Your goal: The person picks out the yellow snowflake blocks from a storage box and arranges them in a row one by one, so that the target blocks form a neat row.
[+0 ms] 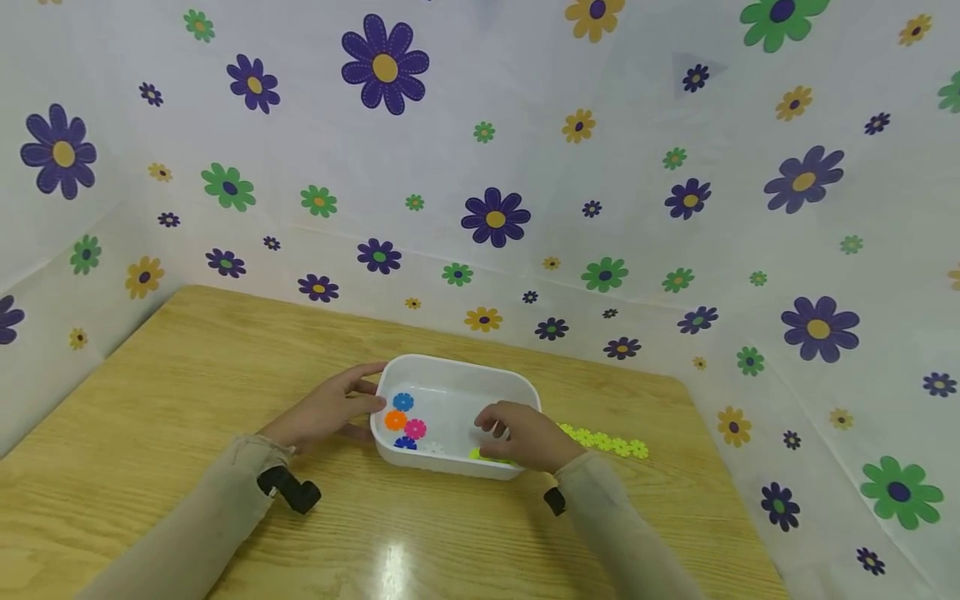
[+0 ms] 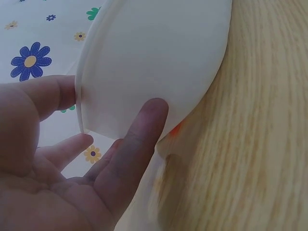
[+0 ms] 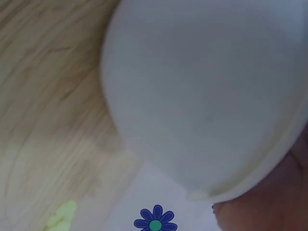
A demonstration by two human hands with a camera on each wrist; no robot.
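A white plastic tub (image 1: 457,467) stands on the table. Its left end is gripped by my left hand (image 1: 337,408), the thumb tip over the rim and fingers against the outer wall (image 2: 159,62). In the tub's left part lie flower-shaped plastic discs: a light blue disc (image 1: 403,402), an orange disc (image 1: 396,420), a pink disc (image 1: 416,429), a dark blue disc (image 1: 406,442) and a whitish disc (image 1: 432,447). My right hand (image 1: 525,436) reaches over the right end, fingers loosely bent, thumb and index apart. Yellow-green discs (image 1: 475,453) show partly below its thumb.
Right of the tub, a row of yellow-green flower discs (image 1: 607,442) lies on the wooden table (image 1: 247,367). White sheeting with printed flowers (image 1: 435,158) rises behind the table and at both sides. Dark wrist bands (image 1: 288,489) sit on both sleeves.
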